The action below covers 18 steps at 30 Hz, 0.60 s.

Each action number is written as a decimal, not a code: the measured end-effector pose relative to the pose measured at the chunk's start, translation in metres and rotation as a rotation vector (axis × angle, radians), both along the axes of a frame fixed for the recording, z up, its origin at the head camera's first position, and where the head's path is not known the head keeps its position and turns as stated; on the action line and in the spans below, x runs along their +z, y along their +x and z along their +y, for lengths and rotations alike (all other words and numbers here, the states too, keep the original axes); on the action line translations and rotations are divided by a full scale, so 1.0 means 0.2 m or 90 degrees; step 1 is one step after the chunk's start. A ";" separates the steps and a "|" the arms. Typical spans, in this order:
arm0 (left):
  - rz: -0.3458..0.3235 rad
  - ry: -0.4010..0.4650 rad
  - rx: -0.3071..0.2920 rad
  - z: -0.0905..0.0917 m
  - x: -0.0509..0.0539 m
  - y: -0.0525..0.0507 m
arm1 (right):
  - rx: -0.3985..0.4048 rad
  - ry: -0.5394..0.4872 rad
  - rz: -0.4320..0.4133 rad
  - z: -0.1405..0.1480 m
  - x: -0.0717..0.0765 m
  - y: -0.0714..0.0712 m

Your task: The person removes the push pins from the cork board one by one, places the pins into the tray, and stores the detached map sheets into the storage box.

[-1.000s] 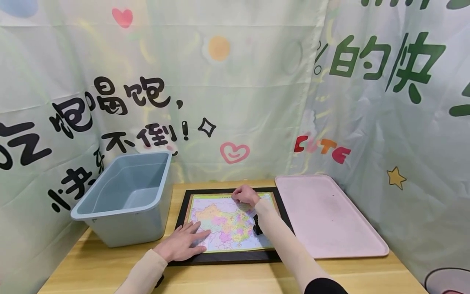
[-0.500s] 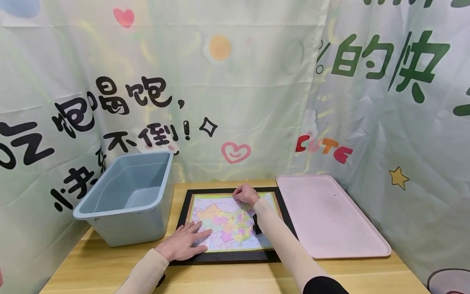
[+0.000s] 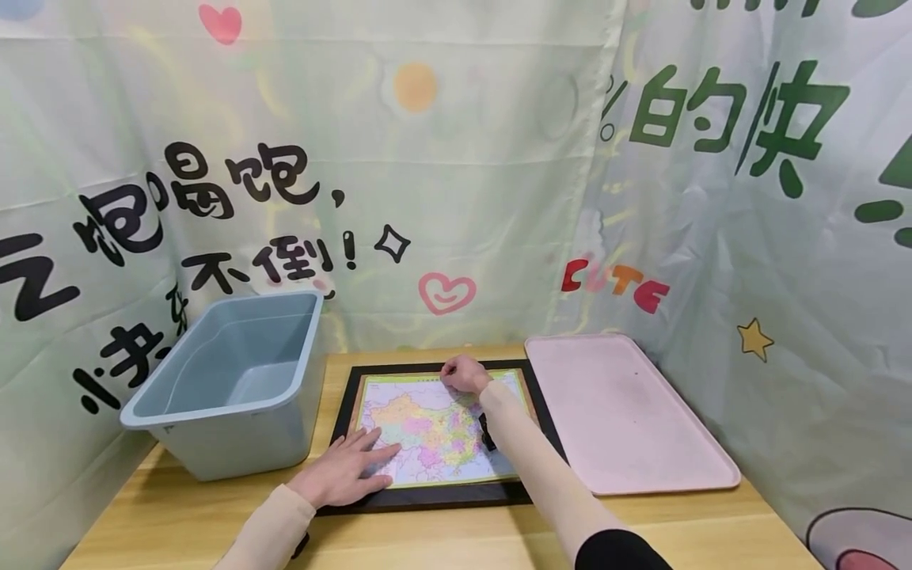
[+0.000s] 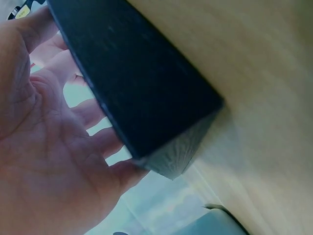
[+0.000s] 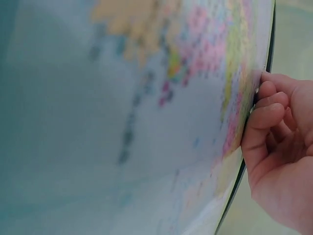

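Note:
A colourful map (image 3: 420, 431) lies in a black frame (image 3: 427, 497) on the table. My left hand (image 3: 340, 473) rests on its lower left part, fingers spread; in the left wrist view the palm (image 4: 54, 142) shows beside the dark frame edge (image 4: 132, 73). At the map's top edge is my right hand (image 3: 465, 374), fingers curled and fingertips down on it. In the right wrist view the bent fingers of the right hand (image 5: 279, 137) touch the map (image 5: 186, 122) near its border. Whether anything small is between those fingertips cannot be told.
A blue bin (image 3: 221, 427) stands left of the frame, near its side. A pink tray (image 3: 620, 419) lies right of the frame, close to its edge. Behind them hangs a printed curtain (image 3: 484, 182). Wooden table (image 3: 399, 542) shows in front.
The head view has shifted slightly, so the scene sits a little further left. Both hands keep their places on the map, with no clear movement.

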<state>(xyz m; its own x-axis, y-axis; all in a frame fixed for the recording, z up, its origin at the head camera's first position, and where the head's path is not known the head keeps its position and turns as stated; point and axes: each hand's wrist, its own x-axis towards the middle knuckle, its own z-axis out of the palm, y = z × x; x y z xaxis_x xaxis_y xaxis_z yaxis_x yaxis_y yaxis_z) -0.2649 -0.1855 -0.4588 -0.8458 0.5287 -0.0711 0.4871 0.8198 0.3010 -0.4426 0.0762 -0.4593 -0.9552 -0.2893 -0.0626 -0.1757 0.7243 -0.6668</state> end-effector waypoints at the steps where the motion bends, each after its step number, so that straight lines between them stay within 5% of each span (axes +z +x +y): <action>1: 0.001 0.000 0.001 0.00 0.00 0.00 | 0.000 0.006 0.004 0.00 0.00 0.00; 18: 0.005 -0.003 -0.003 0.01 0.01 0.02 | -0.019 -0.074 -0.037 0.01 -0.02 0.01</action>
<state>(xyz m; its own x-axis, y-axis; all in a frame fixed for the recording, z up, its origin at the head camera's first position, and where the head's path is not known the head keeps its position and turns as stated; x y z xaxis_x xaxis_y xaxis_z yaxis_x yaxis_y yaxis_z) -0.2606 -0.1837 -0.4566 -0.8435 0.5329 -0.0669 0.4939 0.8185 0.2934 -0.4405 0.0784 -0.4641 -0.9591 -0.2697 -0.0857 -0.1143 0.6461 -0.7546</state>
